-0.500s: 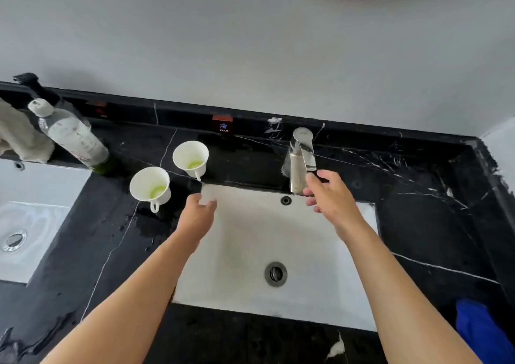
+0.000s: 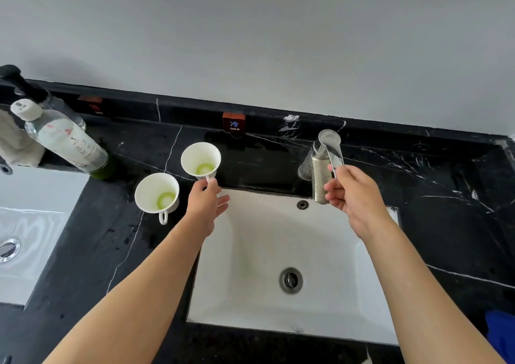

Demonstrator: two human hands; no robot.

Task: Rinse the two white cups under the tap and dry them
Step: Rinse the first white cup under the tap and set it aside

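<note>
Here the left hand [image 2: 206, 202] pinches the handle of the farther white cup [image 2: 200, 160], while the nearer white cup [image 2: 156, 193] stands just beside it on the black counter [image 2: 92, 232] (both hold green residue). The right hand [image 2: 351, 194] grips the tap [image 2: 326, 163] lever above the white sink [image 2: 259, 252].

Black marble countertop [image 2: 418, 204] veined in white, stretching along the wall and showing wet patches near the front left. Sinking into its middle, a white rectangular basin [image 2: 250, 266]; a second basin [image 2: 33, 224] lying at the left edge. Standing on the stone left of the middle basin, two white cups: far cup [image 2: 200, 159] and near cup [image 2: 156, 192], close together, upright, each holding a green residue. Rising behind the basin, a metal tap [image 2: 320, 174]. Leaning at the far left, a clear bottle [image 2: 67, 140].
</note>
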